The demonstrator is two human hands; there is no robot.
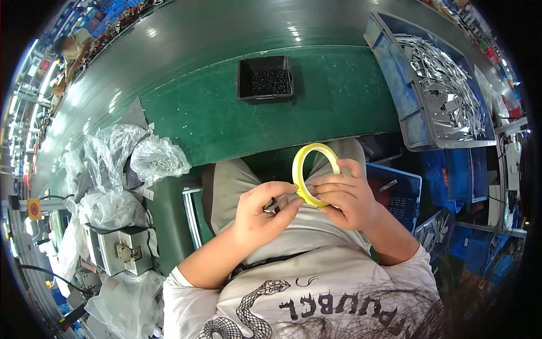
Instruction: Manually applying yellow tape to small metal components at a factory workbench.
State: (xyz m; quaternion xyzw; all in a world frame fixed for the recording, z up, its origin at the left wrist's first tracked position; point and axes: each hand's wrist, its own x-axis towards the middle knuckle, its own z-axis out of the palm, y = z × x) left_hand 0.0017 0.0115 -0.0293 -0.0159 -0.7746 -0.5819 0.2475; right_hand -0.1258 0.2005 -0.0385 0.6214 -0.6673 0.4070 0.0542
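My right hand (351, 198) grips a roll of yellow tape (297, 169) by its right side, holding it upright above my lap. The fingers of my left hand (265, 213) are closed, and the index fingertip touches the roll's lower left edge. A small dark metallic piece (273, 207) shows between the left thumb and fingers; its full shape is hidden. Beyond both hands, a black bin (241, 79) of small dark parts stands on the green table (197, 121).
A blue-grey crate (409, 104) full of thin metal strips stands at the right. Clear plastic bags (161, 159) lie on the left, near a white metal box (121, 248). Below the table's edge at the right is a blue crate (403, 175). Another person (73, 48) is at the far left.
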